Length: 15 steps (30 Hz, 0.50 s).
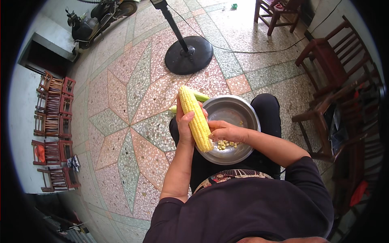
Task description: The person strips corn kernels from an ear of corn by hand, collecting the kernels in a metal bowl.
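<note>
A husked ear of yellow corn [196, 121] is held tilted over the left side of a metal basin [225, 159]. My left hand [186, 124] wraps around its upper half, thumb across the front and fingertips showing on the far side. Against the lower right side of the ear, my right hand [228, 132] has its fingers and thumb bent onto the kernels. Near the ear's lower end, a strip at the edge looks pale and bare. Several loose kernels [223, 145] lie in the basin, partly hidden under my right hand. The basin rests at my lap, between my knees.
Green husk or corn [200, 96] shows behind the ear. A black round stand base [189, 56] with a pole stands ahead on the terrazzo floor, its cable [258, 52] running right. Wooden chairs [331, 60] line the right; small chairs [54, 121] line the left wall. A scooter [94, 24] stands back left.
</note>
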Available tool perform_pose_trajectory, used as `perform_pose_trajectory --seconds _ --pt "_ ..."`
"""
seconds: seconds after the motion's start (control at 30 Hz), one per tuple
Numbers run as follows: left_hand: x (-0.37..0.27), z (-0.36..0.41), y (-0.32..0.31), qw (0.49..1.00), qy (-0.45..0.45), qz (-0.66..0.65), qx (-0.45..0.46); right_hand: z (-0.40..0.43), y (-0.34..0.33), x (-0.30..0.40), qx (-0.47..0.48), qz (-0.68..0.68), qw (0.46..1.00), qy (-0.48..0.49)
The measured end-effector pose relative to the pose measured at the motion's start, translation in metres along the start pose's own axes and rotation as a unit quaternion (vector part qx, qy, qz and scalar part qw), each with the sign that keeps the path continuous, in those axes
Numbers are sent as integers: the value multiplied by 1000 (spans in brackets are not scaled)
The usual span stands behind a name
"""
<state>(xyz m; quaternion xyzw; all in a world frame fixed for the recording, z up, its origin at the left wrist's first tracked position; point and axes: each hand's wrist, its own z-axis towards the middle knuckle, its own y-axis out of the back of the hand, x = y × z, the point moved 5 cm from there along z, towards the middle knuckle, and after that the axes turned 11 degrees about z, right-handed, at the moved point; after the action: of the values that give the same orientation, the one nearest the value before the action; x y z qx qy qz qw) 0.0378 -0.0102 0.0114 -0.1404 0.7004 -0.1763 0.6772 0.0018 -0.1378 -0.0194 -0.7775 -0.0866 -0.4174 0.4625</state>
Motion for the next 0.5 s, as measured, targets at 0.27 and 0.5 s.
perform_pose_trajectory --seconds 0.27,0.5 --pt "0 0 -4 1000 -4 10 2 11 8 -14 20 49 996 77" --pt "1 0 1 1000 1 -10 -5 1 2 -6 -19 104 994 -15"
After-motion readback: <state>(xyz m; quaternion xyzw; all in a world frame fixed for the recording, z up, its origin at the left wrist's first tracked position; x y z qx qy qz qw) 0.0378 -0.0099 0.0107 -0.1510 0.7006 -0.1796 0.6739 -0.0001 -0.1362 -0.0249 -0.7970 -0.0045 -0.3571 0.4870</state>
